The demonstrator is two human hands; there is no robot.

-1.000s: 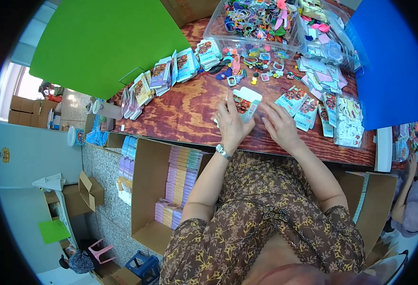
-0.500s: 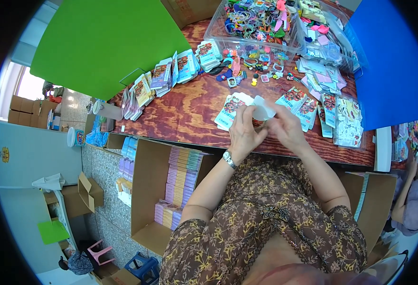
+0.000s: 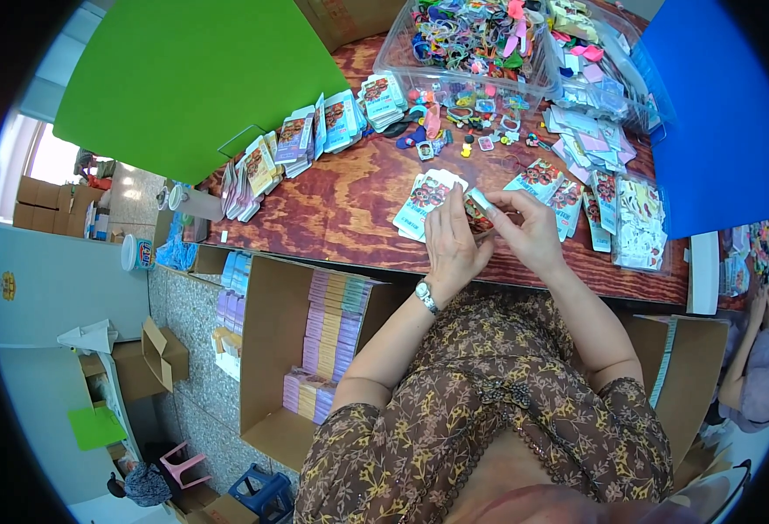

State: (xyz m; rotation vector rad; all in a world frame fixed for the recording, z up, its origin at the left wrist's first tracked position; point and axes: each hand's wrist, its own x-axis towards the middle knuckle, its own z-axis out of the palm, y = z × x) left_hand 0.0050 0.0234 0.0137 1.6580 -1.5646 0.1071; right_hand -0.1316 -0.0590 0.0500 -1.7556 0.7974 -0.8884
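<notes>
A small printed carton (image 3: 478, 218) with red pictures and a pale top edge is between my hands above the table's near edge. My left hand (image 3: 454, 244) is closed along its left side, the watch showing at that wrist. With thumb and fingers, my right hand (image 3: 526, 229) pinches the carton's top right edge. Fingers cover much of the carton, so its inside is hidden. Just left of my left hand lies a stack of similar flat printed pieces (image 3: 418, 210). More printed pieces (image 3: 537, 178) are fanned out beyond my right hand.
Small trinkets (image 3: 466, 150) are scattered farther back, before a clear bin (image 3: 472, 74) of colourful pieces. White and pink packets (image 3: 590, 140) lie at right. Green (image 3: 201, 87) and blue (image 3: 725, 113) panels flank the table; an open cardboard box (image 3: 280, 367) with bundled cartons sits below.
My right hand has moved slightly left and closed on the carton's upper edge. The broad white flap that stood up is now seen as a narrow pale edge.
</notes>
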